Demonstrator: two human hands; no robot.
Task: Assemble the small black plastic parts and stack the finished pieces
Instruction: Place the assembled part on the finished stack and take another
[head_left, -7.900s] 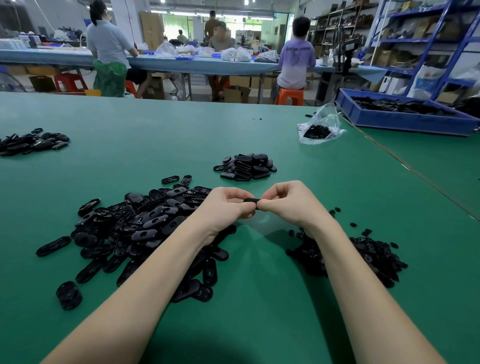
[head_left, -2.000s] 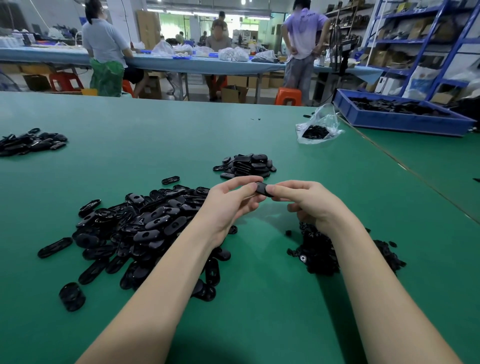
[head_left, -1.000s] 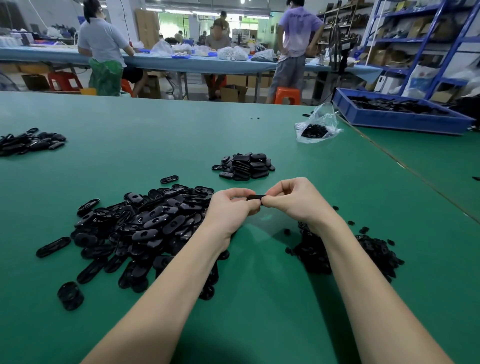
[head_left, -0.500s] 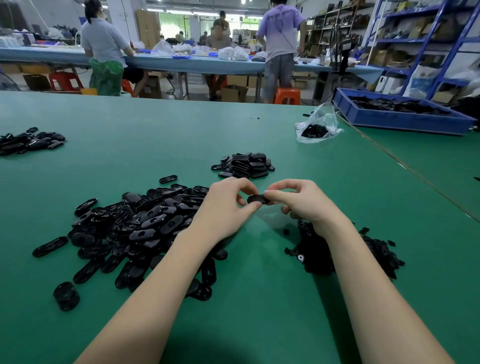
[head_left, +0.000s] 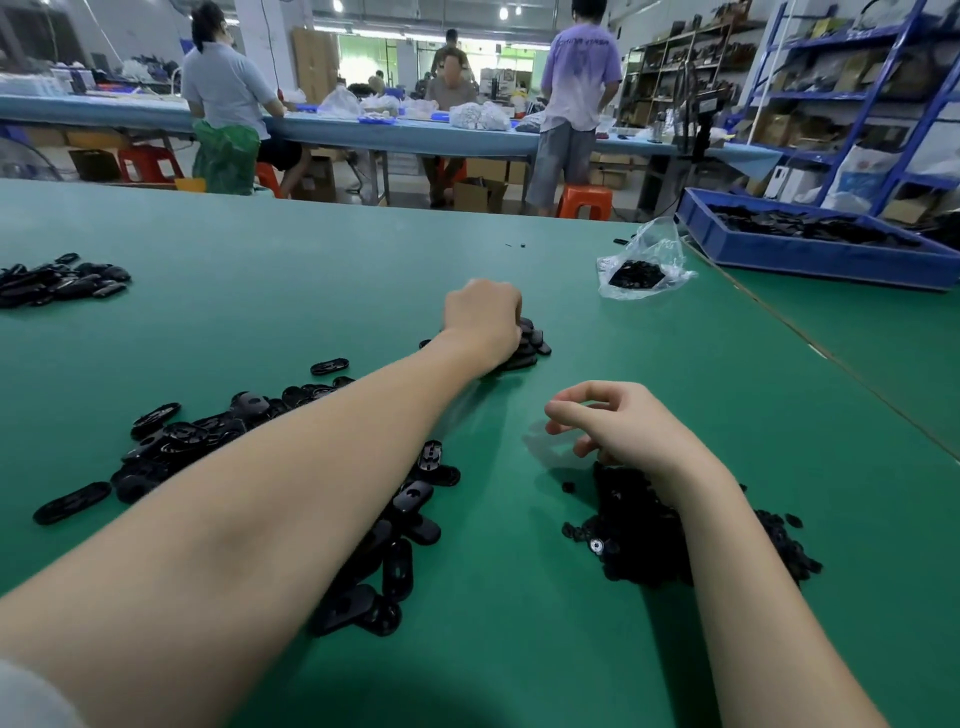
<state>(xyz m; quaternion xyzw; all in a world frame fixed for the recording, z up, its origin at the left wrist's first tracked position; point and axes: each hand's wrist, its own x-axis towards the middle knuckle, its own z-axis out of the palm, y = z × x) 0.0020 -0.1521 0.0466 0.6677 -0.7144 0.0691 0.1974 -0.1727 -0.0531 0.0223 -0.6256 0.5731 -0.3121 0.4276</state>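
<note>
My left hand (head_left: 480, 317) reaches forward to the small stack of finished black pieces (head_left: 534, 344). Its fingers curl down on an assembled piece at the top of the stack, and the hand hides most of that piece. My right hand (head_left: 618, 431) hovers over the heap of small black parts (head_left: 634, 535), fingers loosely curled and holding nothing. A large heap of black oval shells (head_left: 208, 436) lies under and to the left of my left forearm on the green table (head_left: 519, 649).
A clear bag of black parts (head_left: 641, 265) lies at the back right, with a blue tray (head_left: 810, 254) of parts beyond the table seam. Another black pile (head_left: 57, 280) sits far left. People work at a long table behind.
Half a second ago both hands pinched one black piece in front of me. My left hand has since carried it forward to the finished stack, and my right hand has let go and dropped toward the small parts.
</note>
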